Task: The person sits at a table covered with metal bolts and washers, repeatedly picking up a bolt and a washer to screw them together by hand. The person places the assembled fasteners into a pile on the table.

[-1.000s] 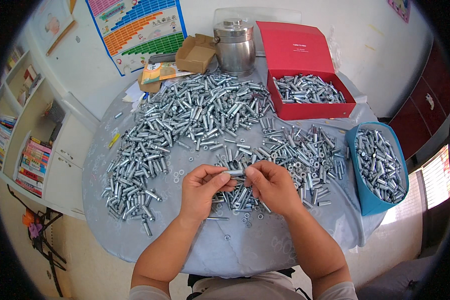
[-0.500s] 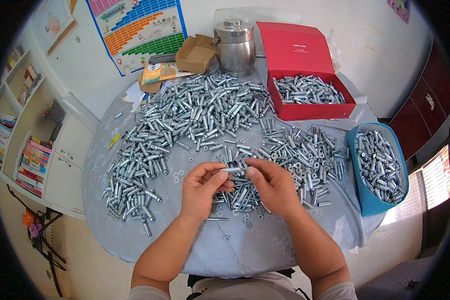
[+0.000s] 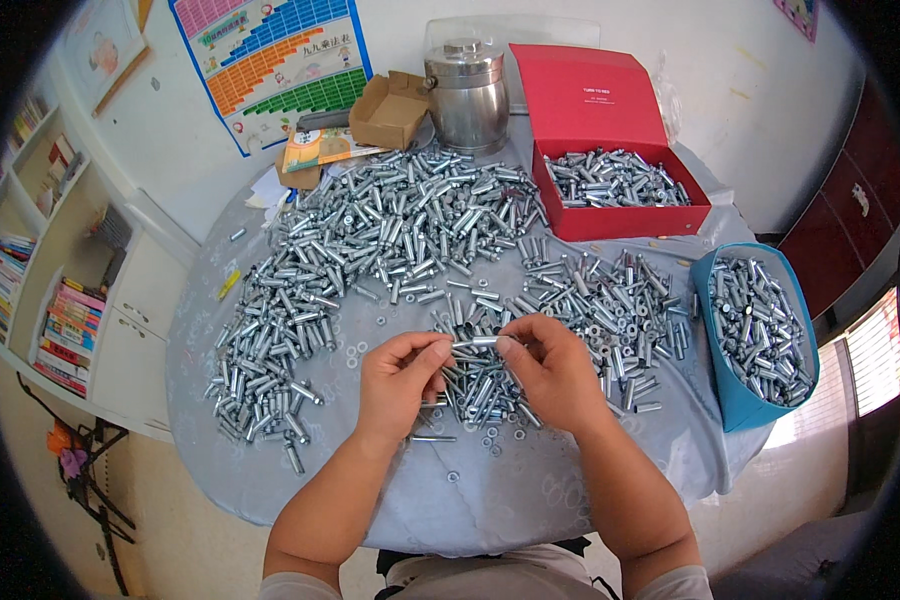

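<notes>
A round table covered in a smooth, pale grey-blue cloth carries everything here. Across its far and left parts spreads a broad heap of bolts, short shiny metal cylinders lying at every angle, thinning toward the left edge. At the far right edge stands a red cardboard box with its lid raised upright, its tray part-filled with the same silvery pieces. At the right edge, partly over the rim, sits a blue plastic bin, also holding metal pieces. A lidded stainless steel pot stands at the far edge, with a small open brown carton just left of it. Flat washers lie scattered singly on the bare cloth toward the near side.

Above the middle of the near half, the left hand and right hand meet. Between them is a single bolt, a slim bright metal rod. Its long axis runs level from left to right, roughly parallel to the near edge. The left hand pinches its left end between thumb and forefinger, other fingers curled in; the right hand pinches its right end with its fingertips. So the bolt bridges the gap between the two hands, raised above a small pile of bolts under them.
</notes>
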Available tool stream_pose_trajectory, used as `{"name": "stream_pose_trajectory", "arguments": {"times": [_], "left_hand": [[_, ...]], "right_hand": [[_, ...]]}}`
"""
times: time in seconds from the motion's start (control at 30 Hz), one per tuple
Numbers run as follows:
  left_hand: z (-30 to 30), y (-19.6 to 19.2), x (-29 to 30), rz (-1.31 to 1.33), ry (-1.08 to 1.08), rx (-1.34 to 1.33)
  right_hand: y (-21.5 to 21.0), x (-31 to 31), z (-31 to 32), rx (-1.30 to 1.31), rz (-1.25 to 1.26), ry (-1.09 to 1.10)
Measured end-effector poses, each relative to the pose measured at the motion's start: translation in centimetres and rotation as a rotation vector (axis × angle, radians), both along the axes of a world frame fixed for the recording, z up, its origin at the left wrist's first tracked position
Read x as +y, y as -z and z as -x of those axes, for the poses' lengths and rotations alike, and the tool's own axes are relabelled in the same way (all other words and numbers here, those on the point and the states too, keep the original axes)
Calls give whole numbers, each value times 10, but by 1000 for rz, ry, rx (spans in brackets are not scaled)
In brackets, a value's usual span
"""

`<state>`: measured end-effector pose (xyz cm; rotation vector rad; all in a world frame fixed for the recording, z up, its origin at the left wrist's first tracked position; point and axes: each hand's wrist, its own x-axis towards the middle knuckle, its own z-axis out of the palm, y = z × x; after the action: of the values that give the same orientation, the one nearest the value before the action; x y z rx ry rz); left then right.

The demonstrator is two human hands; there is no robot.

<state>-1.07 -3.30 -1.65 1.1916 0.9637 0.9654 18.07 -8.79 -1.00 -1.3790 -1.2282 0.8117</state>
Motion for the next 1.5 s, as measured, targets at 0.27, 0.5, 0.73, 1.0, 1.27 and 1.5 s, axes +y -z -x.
{"name": "stream_pose_trajectory", "arguments": {"times": [0.27,0.5,0.73,1.0,1.27,1.5], "left_hand": [[9,-23,32,-629,31,672],[-5,-11,105,-765,-59,1295],[-4,-2,110,-733,-65,1115],[-1,-10,60,27,-48,-179],[-1,-20,34,211,52,-236],[-6,2,17,-306,113,159]], "right_hand": [[-5,2,-6,-372,-241,199],[-2,4,-3,-284,-202,207],[-3,2,-5,-282,-221,220],[-3,2,1,-229,-197,182],[-2,3,2,-227,-203,155],[0,3,5,8,-66,98]]}}
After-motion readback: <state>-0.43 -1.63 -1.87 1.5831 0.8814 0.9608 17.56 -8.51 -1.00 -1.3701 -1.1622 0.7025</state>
